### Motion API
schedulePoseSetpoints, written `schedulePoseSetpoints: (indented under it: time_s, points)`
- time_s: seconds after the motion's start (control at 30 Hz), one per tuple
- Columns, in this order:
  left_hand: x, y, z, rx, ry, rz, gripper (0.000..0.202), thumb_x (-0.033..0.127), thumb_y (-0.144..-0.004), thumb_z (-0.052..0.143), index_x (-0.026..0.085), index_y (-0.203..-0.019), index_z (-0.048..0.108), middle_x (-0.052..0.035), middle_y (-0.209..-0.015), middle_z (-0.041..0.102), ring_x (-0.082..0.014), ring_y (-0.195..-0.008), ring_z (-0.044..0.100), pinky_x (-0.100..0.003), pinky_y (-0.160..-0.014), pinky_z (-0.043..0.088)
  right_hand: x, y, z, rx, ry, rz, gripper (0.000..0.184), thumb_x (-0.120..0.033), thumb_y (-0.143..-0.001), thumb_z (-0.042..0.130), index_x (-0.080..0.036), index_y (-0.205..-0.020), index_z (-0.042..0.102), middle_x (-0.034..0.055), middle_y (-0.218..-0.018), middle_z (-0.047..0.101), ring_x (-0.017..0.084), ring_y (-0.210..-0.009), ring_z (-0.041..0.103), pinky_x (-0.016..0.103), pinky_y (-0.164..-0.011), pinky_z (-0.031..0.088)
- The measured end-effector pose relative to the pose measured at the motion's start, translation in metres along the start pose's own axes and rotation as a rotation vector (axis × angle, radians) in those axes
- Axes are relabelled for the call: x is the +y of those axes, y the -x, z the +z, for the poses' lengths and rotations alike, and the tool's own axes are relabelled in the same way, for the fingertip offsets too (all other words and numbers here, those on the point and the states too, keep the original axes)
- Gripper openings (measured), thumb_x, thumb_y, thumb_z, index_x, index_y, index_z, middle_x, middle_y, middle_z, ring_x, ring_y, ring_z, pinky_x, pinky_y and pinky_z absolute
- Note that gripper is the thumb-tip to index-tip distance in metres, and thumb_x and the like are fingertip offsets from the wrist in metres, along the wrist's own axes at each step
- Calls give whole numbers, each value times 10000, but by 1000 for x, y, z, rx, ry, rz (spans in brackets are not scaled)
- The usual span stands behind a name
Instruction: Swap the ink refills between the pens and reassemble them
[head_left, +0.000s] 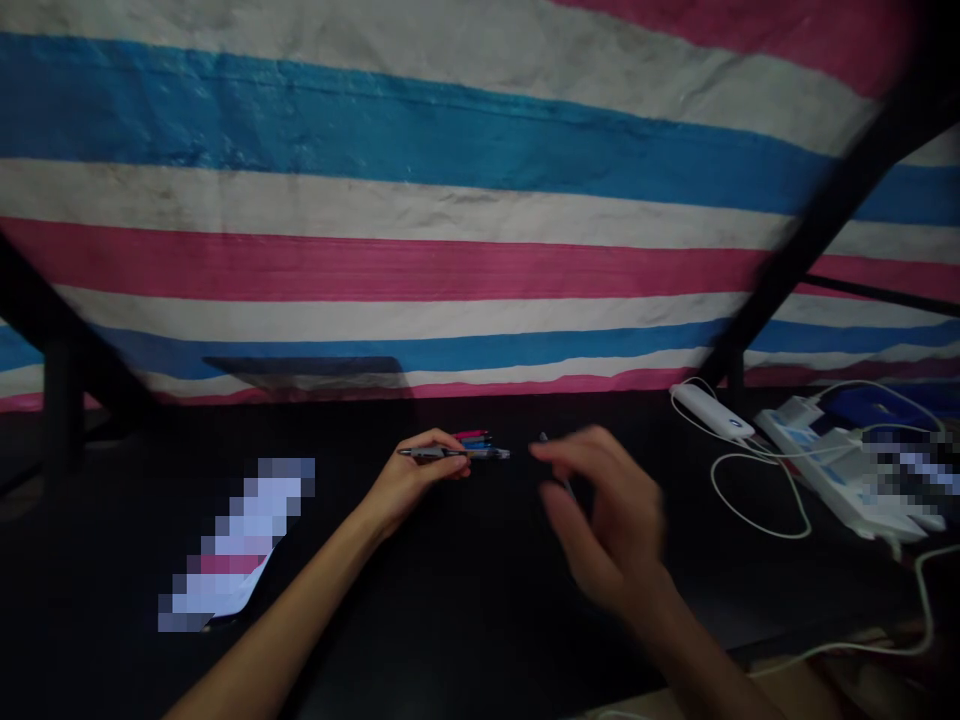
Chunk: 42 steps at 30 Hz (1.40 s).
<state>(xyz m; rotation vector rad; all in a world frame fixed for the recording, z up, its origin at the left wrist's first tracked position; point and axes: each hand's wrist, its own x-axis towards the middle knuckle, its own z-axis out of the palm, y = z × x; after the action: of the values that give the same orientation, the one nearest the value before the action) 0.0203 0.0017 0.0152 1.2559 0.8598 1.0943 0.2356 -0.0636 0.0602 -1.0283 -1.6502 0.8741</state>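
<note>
My left hand [417, 475] is closed round a dark pen [457, 454] that it holds level over the black table [465, 580]. Just behind it lie a few more pens [474, 437], one pink and one blue. My right hand [604, 510] is smeared by motion to the right of the pen. Its fingers are curled near a thin dark object [545, 440] that I cannot make out. The two hands are a short gap apart.
A pixelated white paper [236, 545] lies at the left. A white power bank [711, 410] with a looping white cable [757, 500] and white boxes [840, 470] sit at the right. A striped blue, pink and white tarp [450, 200] hangs behind, with dark frame bars.
</note>
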Motion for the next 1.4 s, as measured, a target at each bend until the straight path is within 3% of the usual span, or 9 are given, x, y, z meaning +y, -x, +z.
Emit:
schedulePoseSetpoints:
  time_s: [0.07, 0.13, 0.23, 0.3, 0.43, 0.57, 0.9, 1.2, 1.4]
  points:
    - [-1, 1, 1, -15, -28, 5, 192, 243, -671, 739, 165, -816, 641, -25, -747, 679, -158, -713, 644, -301, -714, 487, 8, -20, 2, -23, 228, -111, 250, -327, -802, 652, -269, -1045, 646, 77, -1002, 599, 268, -986, 514, 424, -876, 398]
    - [-1, 1, 0, -26, -62, 11, 209, 256, -667, 742, 168, -830, 645, -29, -760, 676, -168, -733, 645, -322, -736, 492, 23, -40, 4, -132, 396, -170, 208, -336, -785, 656, -239, -967, 678, 59, -895, 619, 235, -870, 542, 376, -792, 411]
    - [-2, -1, -4, -10, -157, 44, 201, 273, -676, 736, 177, -833, 653, -37, -803, 675, -169, -764, 634, -319, -737, 487, 49, -58, 5, -277, 293, -29, 261, -384, -868, 523, -191, -815, 690, 8, -610, 583, 137, -544, 502, 253, -530, 370]
    - [-2, -3, -8, 33, -217, 69, 186, 274, -674, 737, 187, -821, 664, -34, -821, 674, -160, -757, 622, -302, -711, 481, 63, -58, 6, -263, 214, 39, 299, -418, -846, 545, -173, -752, 686, -5, -543, 554, 124, -491, 478, 237, -484, 338]
    - [-4, -7, -12, 130, -286, 86, 205, 285, -652, 753, 194, -816, 673, -20, -814, 674, -149, -718, 610, -290, -675, 469, 76, -52, 6, -144, 86, 50, 228, -389, -784, 629, -171, -776, 693, 3, -613, 586, 124, -533, 497, 235, -498, 362]
    - [-3, -8, -14, 145, -293, 84, 228, 295, -652, 752, 184, -831, 664, -19, -825, 675, -148, -722, 609, -284, -672, 463, 82, -51, 2, -83, -97, 101, 205, -357, -753, 667, -162, -813, 675, -5, -628, 571, 100, -490, 475, 220, -453, 368]
    - [-3, -12, -21, 187, -320, 158, 249, 295, -647, 756, 177, -848, 667, -16, -801, 678, -151, -738, 610, -292, -714, 456, 76, -48, 3, 6, -380, 117, 198, -242, -687, 723, -166, -859, 658, 16, -702, 601, 129, -601, 562, 231, -478, 450]
    - [-4, -12, -21, 152, -335, 138, 245, 294, -661, 744, 173, -859, 665, -26, -823, 684, -150, -736, 610, -280, -696, 451, 85, -48, 3, -23, -455, 142, 217, -214, -693, 721, -167, -880, 622, 17, -832, 560, 110, -613, 568, 218, -479, 463]
    - [-5, -11, -22, 127, -350, 151, 237, 285, -671, 736, 175, -868, 664, -18, -829, 674, -142, -746, 606, -275, -702, 448, 83, -46, 5, -45, -443, 142, 189, -189, -697, 702, -175, -850, 593, -4, -765, 538, 117, -619, 561, 222, -494, 460]
